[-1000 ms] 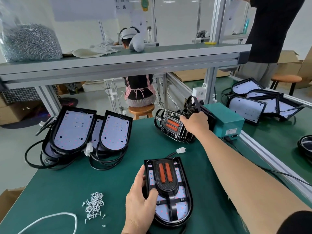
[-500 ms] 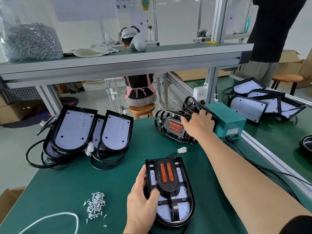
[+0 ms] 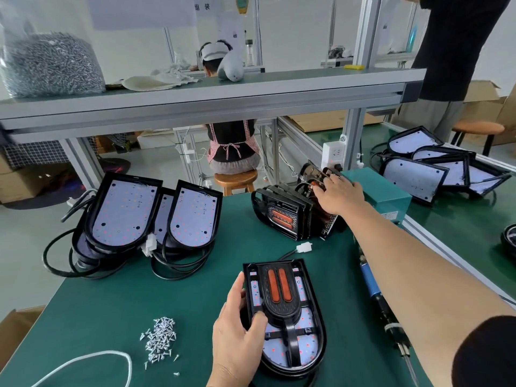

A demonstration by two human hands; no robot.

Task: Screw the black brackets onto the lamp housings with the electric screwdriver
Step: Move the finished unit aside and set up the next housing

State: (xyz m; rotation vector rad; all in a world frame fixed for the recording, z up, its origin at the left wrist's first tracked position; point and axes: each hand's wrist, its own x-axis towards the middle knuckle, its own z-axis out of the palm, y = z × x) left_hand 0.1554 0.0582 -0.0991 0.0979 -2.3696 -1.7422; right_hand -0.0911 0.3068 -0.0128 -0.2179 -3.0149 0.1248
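Screws (image 3: 160,337) lie left of the left hand (image 3: 237,339), which grips the housing (image 3: 310,317) by its left rim, thumb on the bracket (image 3: 279,308). Farther off, the right hand (image 3: 339,195) lays stretched fingers on the stack (image 3: 282,213). The screwdriver (image 3: 370,283) lies under that forearm.

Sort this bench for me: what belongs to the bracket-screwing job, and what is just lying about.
Job: lamp housing under the left hand, black bracket on it, loose screws, electric screwdriver, stacked brackets at the right hand, waiting housings.
Lying about: white cord, cloth and grey object on the shelf, stool.
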